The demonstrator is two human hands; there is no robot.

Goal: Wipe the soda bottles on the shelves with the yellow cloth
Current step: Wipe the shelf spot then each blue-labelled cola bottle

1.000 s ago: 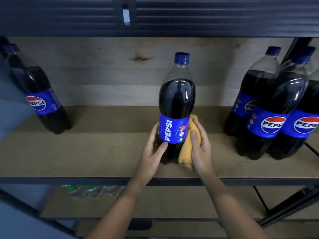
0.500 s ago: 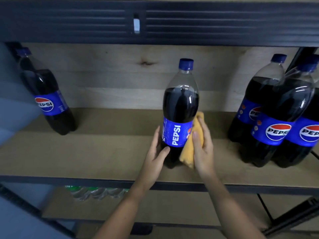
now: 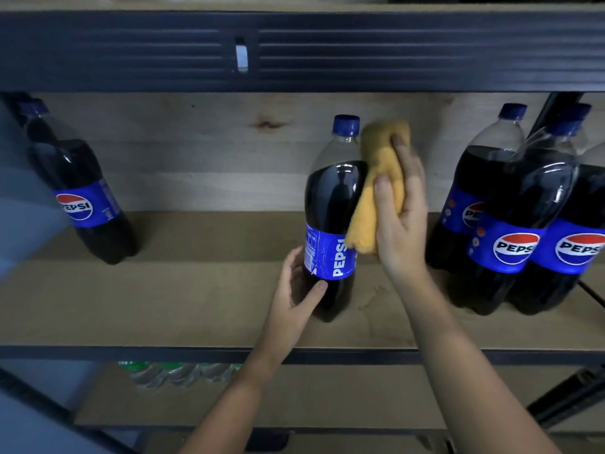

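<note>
The right hand [image 3: 401,208] has its fingers and thumb wrapped round the yellow cloth [image 3: 376,188] and presses it flat against the right shoulder of the middle bottle [image 3: 330,221], the top of the cloth reaching just beside the blue cap [image 3: 346,123]. The left hand [image 3: 296,298] grips the same bottle low down, thumb on the dark base just under the label, steadying it upright. That bottle stands near the middle of the shelf board [image 3: 196,303], somewhat closer to the front edge than to the wooden back panel [image 3: 196,152].

Out from there, toward the board's right end, a tight cluster of bottles [image 3: 510,224] stands touching one another — at least three, though the frame edge cuts the last. Near the left end, well apart from everything, a lone bottle [image 3: 80,194] stands toward the back. Below the front rail, on a lower shelf, some clear bottles with green on them [image 3: 176,373] show dimly; they are too blurred to make out how many.

As to progress, the wipe looks to be on the upper part of the middle bottle — its neck and cap seem the natural remainder. Nothing visible says whether the cluster on the right or the lone bottle on the left has been wiped; no streaks or dust can be told apart in this light, so I would count them, and the lower shelf, as likely still open.
</note>
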